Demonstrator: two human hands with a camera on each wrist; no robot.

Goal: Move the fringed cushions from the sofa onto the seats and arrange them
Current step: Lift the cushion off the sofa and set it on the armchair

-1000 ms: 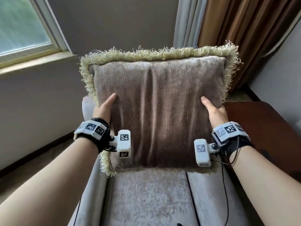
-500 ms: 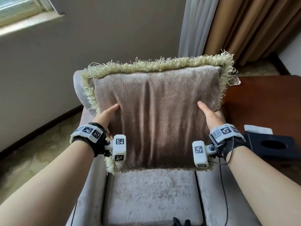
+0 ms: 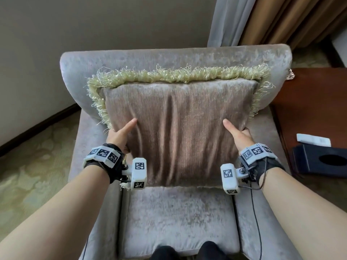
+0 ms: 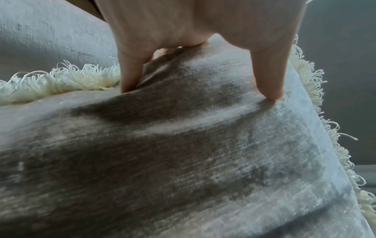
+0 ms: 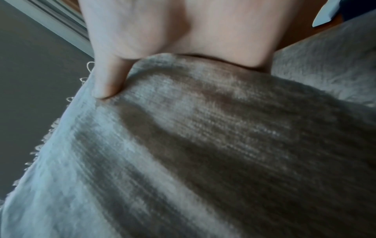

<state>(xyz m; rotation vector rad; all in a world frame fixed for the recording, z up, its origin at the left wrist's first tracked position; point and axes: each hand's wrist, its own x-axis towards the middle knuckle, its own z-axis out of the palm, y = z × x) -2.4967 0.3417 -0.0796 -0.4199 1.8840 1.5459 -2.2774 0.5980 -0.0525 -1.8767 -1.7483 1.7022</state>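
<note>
A plain grey wall and brown curtains (image 3: 293,17) back a grey velvet armchair (image 3: 172,55), with patterned carpet (image 3: 32,166) to its left. On the dark wooden bench (image 3: 315,102) to its right sit a black tissue box (image 3: 319,162), whose oval opening shows only dark, and a white remote (image 3: 313,140) just behind it. The fringed cushion (image 3: 178,132) stands upright on the seat against the backrest. The left hand (image 3: 120,136) grips its left edge, thumb on the front and fingers wrapped behind; the right hand (image 3: 237,136) grips its right edge the same way. Half a second ago the cushion was held above the seat and hid most of the backrest; now its lower edge is down on the seat and the whole backrest top shows.
</note>
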